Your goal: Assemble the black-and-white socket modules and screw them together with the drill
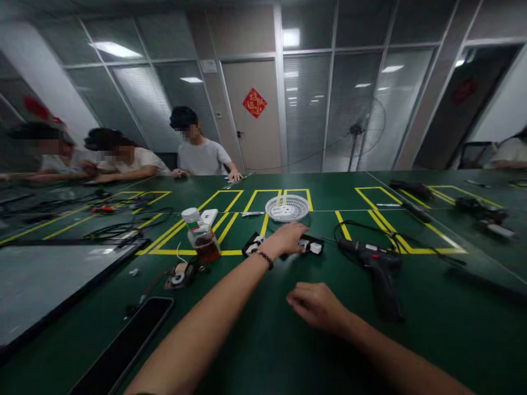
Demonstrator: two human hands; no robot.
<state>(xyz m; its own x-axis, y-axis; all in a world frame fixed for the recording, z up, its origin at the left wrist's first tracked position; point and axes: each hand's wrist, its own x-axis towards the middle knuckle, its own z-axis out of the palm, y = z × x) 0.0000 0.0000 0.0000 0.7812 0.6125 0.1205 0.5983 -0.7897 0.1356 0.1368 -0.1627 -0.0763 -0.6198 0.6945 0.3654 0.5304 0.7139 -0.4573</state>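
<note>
Starting at the left, a dark phone (123, 345) is lying face up on the green worktop (263, 340), and beyond it a small round part with thin wires (180, 275) is sitting beside a clear bottle (201, 241) of reddish liquid. The bottle's label is showing green and red print, but I am not making out a word of it.

Moving to the middle, I am seeing my left hand (288, 240) lying palm down over a black tray (315, 245) of small white pieces, just in front of a white fan grille (287, 208). Its grip is spread flat, pinching nothing that I can see. I am judging this as a reach onto the tray, with no pick made yet; taking a piece would call for the fingers to curl onto it.

My right hand (317, 304) is resting nearer me, grip loosely curled and empty, fingertips on the worktop. To its right a black corded power tool (381, 269) is lying on its side. The red diamond sign (254, 102) on the far door is carrying gold writing too small to read.
</note>
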